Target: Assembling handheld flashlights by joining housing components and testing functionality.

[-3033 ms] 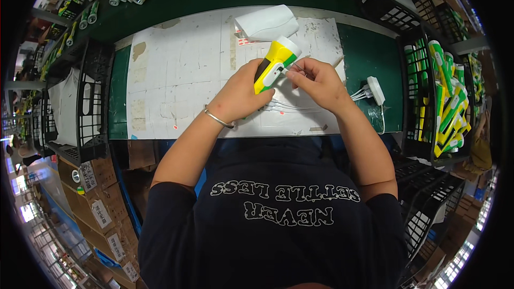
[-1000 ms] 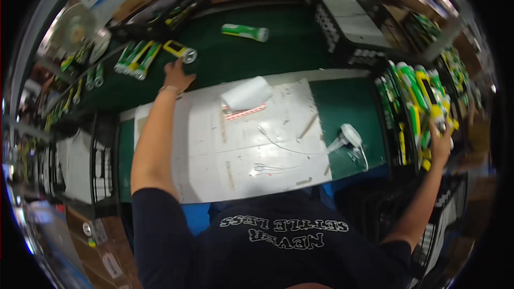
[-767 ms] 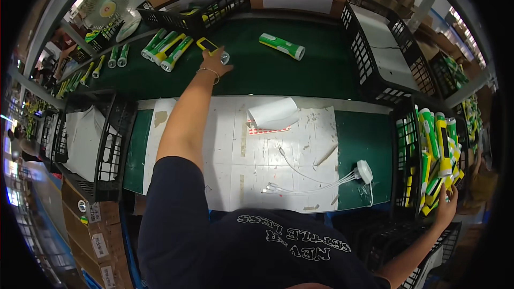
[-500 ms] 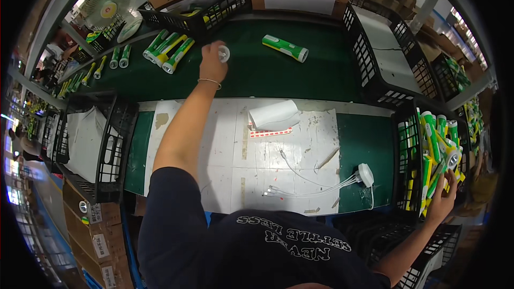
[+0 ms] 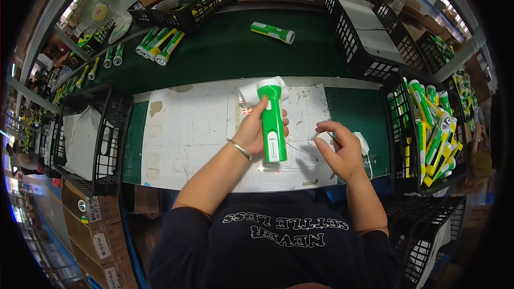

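My left hand (image 5: 255,130) grips a green flashlight (image 5: 272,122) above the white work mat (image 5: 193,131), its head pointing away from me. My right hand (image 5: 338,147) hovers just right of it with curled fingers, pinching what looks like a thin white cable (image 5: 300,152); I cannot tell for sure. A white charger plug (image 5: 363,142) lies beside that hand. A roll of white labels (image 5: 251,90) sits behind the flashlight.
A black crate (image 5: 428,128) of green and yellow flashlights stands at my right. Another green flashlight (image 5: 273,32) and a row of flashlights (image 5: 160,43) lie on the green belt (image 5: 225,53) behind. Black crates (image 5: 88,139) stand left, a fan (image 5: 104,10) far left.
My left hand came back from the belt with a green flashlight to the mat. My right hand left the crate at the right and returned beside it.
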Tool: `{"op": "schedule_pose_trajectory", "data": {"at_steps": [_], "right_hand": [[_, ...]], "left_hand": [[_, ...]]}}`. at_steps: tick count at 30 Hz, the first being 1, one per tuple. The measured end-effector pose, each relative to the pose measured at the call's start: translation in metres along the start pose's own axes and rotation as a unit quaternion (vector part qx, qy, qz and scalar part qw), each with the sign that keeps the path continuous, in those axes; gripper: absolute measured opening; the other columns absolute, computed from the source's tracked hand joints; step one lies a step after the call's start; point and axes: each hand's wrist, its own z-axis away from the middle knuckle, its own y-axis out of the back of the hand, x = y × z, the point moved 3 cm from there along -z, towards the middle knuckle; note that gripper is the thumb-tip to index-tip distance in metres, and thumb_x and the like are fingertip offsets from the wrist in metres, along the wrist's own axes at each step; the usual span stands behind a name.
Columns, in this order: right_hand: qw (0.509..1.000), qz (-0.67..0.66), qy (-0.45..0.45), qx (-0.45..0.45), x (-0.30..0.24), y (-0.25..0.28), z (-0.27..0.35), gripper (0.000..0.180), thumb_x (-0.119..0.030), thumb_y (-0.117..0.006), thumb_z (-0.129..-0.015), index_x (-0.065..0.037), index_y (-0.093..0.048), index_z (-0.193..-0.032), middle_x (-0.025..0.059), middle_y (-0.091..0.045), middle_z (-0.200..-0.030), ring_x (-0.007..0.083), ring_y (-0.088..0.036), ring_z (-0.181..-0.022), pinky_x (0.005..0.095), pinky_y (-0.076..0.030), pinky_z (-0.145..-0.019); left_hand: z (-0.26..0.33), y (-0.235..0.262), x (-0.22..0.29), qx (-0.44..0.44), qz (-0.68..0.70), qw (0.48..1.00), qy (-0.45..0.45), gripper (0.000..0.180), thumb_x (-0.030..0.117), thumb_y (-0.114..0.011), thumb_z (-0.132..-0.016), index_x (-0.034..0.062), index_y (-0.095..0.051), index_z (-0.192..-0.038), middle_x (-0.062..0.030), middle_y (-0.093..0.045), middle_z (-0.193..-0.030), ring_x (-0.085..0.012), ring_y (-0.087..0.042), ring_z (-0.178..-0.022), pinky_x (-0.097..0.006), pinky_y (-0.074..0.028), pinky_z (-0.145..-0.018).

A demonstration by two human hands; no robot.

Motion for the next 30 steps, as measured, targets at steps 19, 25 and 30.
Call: {"op": "schedule_pose_trajectory", "data": {"at_steps": [19,25,30], "right_hand": [[0.994,0.054,0.090,-0.038,0.008,-0.029,0.028,0.009,-0.011,-0.054,-0.084,-0.004,-0.058,-0.085,0.0108,-0.055,-0.076,0.0284,-0.057,-0.068,0.0352,-0.045,-0.059],[0.934,0.260,0.239,-0.048,-0.011,-0.045,0.024,0.011,-0.017,-0.061,-0.078,-0.009,-0.055,-0.074,0.0057,-0.052,-0.066,0.0245,-0.055,-0.053,0.0342,-0.043,-0.045],[0.911,0.304,0.268,-0.079,-0.008,-0.059,0.022,0.011,-0.017,-0.062,-0.076,-0.010,-0.054,-0.073,0.0042,-0.049,-0.064,0.0221,-0.054,-0.050,0.0330,-0.042,-0.043]], "left_hand": [[0.015,0.005,-0.030,-0.002,-0.097,0.994,-0.052,0.031,0.035,-0.047,-0.093,0.0069,-0.043,-0.107,-0.0105,-0.053,-0.087,-0.0180,-0.054,-0.067,-0.034,-0.051,-0.055],[0.022,-0.005,-0.024,0.000,-0.270,0.952,-0.145,0.030,0.031,-0.048,-0.093,0.0078,-0.041,-0.110,-0.0093,-0.054,-0.090,-0.0154,-0.056,-0.070,-0.030,-0.050,-0.056],[0.020,-0.001,-0.028,-0.001,-0.300,0.945,-0.134,0.035,0.035,-0.041,-0.096,0.0081,-0.041,-0.117,-0.0089,-0.056,-0.093,-0.0149,-0.056,-0.074,-0.029,-0.050,-0.065]]}}
